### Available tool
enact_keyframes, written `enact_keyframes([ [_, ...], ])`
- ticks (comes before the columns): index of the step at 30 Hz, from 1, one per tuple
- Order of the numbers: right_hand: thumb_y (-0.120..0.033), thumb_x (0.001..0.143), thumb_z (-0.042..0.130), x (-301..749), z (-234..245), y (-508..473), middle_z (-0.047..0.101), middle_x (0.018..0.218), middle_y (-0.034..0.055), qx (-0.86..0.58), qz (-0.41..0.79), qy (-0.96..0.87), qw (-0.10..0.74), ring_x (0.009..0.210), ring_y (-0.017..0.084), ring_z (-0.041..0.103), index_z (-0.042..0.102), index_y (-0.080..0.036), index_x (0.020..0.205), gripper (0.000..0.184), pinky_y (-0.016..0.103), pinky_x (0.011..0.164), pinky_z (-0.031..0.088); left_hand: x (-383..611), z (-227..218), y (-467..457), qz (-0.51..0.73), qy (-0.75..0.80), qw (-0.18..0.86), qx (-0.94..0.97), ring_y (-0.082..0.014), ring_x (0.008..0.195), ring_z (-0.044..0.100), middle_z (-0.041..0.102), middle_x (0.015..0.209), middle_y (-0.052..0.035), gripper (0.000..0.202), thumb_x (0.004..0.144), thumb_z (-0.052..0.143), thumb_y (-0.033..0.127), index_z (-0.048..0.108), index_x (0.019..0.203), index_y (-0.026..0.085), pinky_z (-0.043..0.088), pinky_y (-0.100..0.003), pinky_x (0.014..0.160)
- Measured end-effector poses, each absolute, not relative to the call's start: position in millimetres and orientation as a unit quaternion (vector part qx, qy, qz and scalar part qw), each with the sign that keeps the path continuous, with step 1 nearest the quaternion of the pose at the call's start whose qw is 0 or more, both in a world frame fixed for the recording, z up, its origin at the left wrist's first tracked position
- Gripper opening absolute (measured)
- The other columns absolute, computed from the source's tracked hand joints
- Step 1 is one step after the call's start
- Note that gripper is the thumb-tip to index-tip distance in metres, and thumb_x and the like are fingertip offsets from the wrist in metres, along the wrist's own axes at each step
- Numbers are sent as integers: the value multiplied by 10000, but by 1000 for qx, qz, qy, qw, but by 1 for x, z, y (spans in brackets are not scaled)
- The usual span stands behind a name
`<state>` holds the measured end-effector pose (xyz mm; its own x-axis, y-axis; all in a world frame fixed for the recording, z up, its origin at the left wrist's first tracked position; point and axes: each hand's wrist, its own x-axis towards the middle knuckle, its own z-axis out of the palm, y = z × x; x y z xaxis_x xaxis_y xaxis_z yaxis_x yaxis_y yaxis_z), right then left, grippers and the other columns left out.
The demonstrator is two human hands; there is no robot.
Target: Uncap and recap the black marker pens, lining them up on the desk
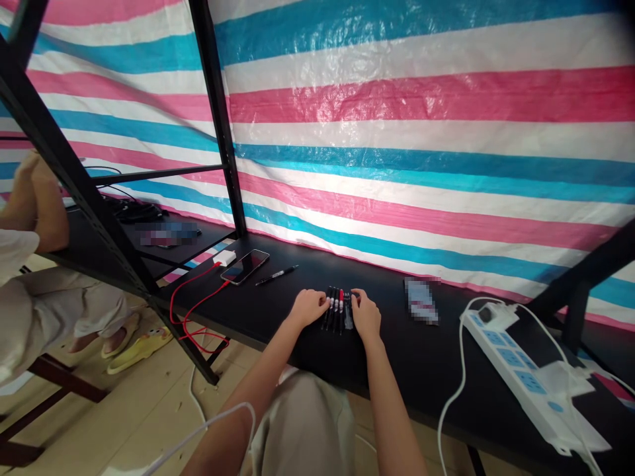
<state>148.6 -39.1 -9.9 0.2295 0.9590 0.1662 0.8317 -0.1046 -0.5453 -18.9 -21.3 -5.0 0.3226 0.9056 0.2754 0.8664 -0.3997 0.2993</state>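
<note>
Several pens (pixel 336 311) lie side by side in a row on the black table (pixel 397 370), mostly black, one with a red part near the top. My left hand (pixel 308 308) is at the row's left side, its fingers curled and pressed against the outermost pen. On the opposite side my right hand (pixel 367 318) is likewise curled, with its thumb side against the row. Between them the two hands hold the pens close together. Some fingertips are hidden. Apart from the row, a single black pen (pixel 278 275) lies farther back to the left.
A phone (pixel 245 266) with a red cable and a white charger (pixel 224 258) lie at the left. To the right are a blurred packet (pixel 421 301) and a white power strip (pixel 516 370) with cables. A black frame post (pixel 218 119) rises behind. Another person (pixel 40 304) sits at the left.
</note>
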Motion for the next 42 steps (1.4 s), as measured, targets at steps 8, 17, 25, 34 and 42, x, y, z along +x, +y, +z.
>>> enact_keyframes([
  [8,-333,860,336,149,-10,-39,621,840,18,-734,110,-616,266,766,158,569,530,-266,1080,301,242,620,336,-19,-9,-21,205,546,32,812,-146,651,551,606,668,-13,281,821,410,406,562,712,197,335,-260,646],
  [17,-327,860,335,148,-9,-40,620,838,32,-739,109,-612,259,765,162,570,538,-254,1076,305,242,623,336,-18,-14,-16,210,567,-19,796,-175,715,548,593,695,-36,221,849,367,311,535,772,189,347,-307,705],
  [25,-306,856,312,150,-11,-41,620,834,46,-743,100,-601,276,743,172,560,539,-238,1068,317,245,593,320,-43,-19,-6,297,708,-172,617,-291,1083,412,492,1162,-158,305,762,408,166,504,1048,122,312,-435,870],
  [34,-305,860,310,149,-9,-41,621,826,41,-744,100,-600,277,730,170,555,532,-248,1061,305,241,582,304,-58,-18,14,193,763,-194,585,-274,1008,452,579,933,-152,325,810,306,112,593,958,82,176,-488,980],
  [42,-312,847,326,149,-11,-41,618,816,36,-727,110,-599,318,717,153,550,568,-247,1039,316,232,598,322,-50,-15,-1,178,719,-183,647,-232,901,442,530,897,-121,299,821,308,79,599,862,132,302,-397,839],
])
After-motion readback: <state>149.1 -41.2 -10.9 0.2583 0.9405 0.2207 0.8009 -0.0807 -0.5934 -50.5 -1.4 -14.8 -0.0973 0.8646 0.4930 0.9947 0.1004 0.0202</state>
